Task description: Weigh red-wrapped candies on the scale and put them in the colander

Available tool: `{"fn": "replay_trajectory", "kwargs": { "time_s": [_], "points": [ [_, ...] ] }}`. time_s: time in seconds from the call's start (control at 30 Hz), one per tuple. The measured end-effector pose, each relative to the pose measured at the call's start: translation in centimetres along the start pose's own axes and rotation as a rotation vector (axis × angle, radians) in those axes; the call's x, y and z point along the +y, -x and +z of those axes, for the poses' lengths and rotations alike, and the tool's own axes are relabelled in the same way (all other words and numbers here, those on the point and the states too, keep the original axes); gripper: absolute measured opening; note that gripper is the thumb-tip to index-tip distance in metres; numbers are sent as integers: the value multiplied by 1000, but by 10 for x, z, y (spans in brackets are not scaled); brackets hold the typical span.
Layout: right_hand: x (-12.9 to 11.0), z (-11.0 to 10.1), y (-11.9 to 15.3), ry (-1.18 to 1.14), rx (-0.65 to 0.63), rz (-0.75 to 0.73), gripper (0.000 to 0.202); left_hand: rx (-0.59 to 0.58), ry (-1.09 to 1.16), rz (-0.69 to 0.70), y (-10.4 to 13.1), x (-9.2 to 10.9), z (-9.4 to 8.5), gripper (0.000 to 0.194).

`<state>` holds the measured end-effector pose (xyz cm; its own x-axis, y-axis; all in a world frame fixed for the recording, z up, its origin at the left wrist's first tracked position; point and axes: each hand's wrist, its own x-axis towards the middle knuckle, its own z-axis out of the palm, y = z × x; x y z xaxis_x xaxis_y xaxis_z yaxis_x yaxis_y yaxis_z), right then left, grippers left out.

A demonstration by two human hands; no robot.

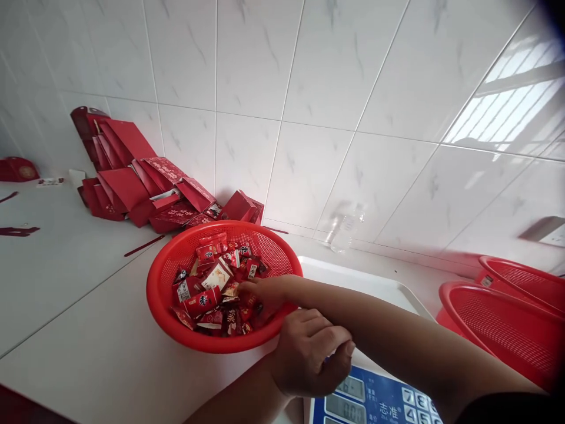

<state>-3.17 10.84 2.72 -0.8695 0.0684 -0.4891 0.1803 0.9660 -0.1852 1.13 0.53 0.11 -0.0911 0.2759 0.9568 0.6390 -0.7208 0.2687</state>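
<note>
A round red plastic basket (165, 318) stands on the white table, part-filled with small wrapped snacks (210, 301) in red, cream and gold packets. Inside its right side, my right hand (269, 292) reaches down among the packets. Its fingertips are partly hidden there, so I cannot see what they grip. Just outside the basket's front right rim, my left hand (311, 353) is closed in a fist below my right forearm. Whatever that fist may hold is hidden. Under my arms lies a weighing scale with a blue keypad panel (375, 400) and a white tray (353, 270).
Folded red gift boxes (128, 188) are heaped against the tiled wall, behind and left of the basket. A clear bottle (346, 231) stands by the wall. Red baskets (498, 306) sit at the right. Thin red strips (143, 246) lie on the table.
</note>
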Motion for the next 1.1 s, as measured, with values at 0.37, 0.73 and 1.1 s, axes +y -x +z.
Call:
{"fn": "replay_trajectory", "kwargs": {
  "time_s": [0.37, 0.73, 1.1],
  "points": [
    [-8, -6, 7, -12, 96, -16, 36, -57, -31, -15, -1, 0, -2, 19],
    [15, -23, 23, -935, 582, -26, 16, -161, -17, -32, -1, 2, -5, 18],
    [28, -20, 141, -1542, 854, -114, 19, -20, 643, -989, -6, 22, -5, 21]
  ]
}}
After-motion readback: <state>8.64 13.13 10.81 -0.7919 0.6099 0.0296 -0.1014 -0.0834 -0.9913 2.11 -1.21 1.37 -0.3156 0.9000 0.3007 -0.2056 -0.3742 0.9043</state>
